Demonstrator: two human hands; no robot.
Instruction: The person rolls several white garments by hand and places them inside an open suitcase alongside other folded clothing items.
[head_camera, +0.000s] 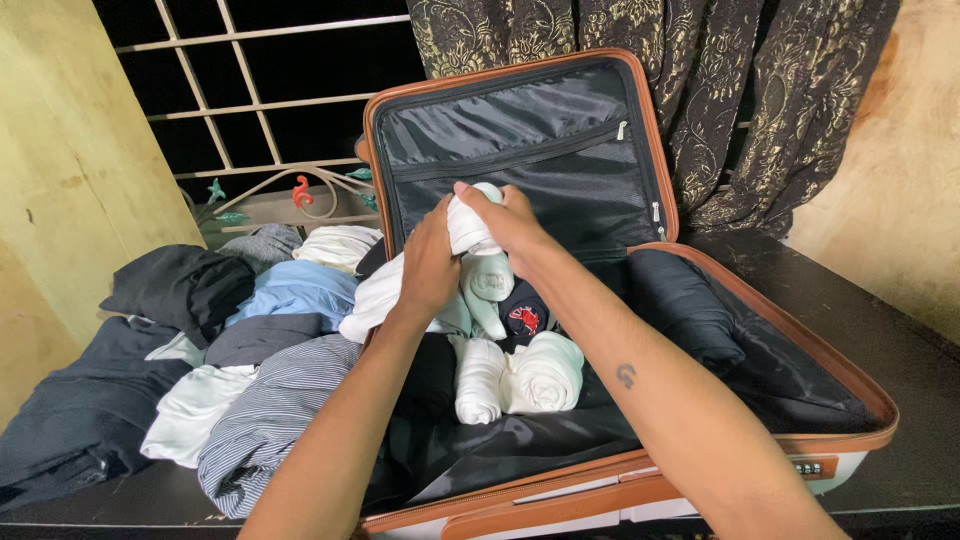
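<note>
An open suitcase (780, 330) with orange trim and black lining lies on a dark table, its lid (520, 130) standing upright at the back. Both hands are over the suitcase's back left part. My left hand (430, 265) and my right hand (505, 220) together grip a rolled white garment (468, 228) held above the case. Below them lie two rolled white garments (520, 375), another pale roll (490, 285) and a dark garment with a red patch (523, 318).
A pile of folded clothes (230, 360) in black, blue, white and striped grey lies left of the suitcase. A barred window (250, 90) and a patterned curtain (740, 90) stand behind. A yellow wall (60, 160) rises at left.
</note>
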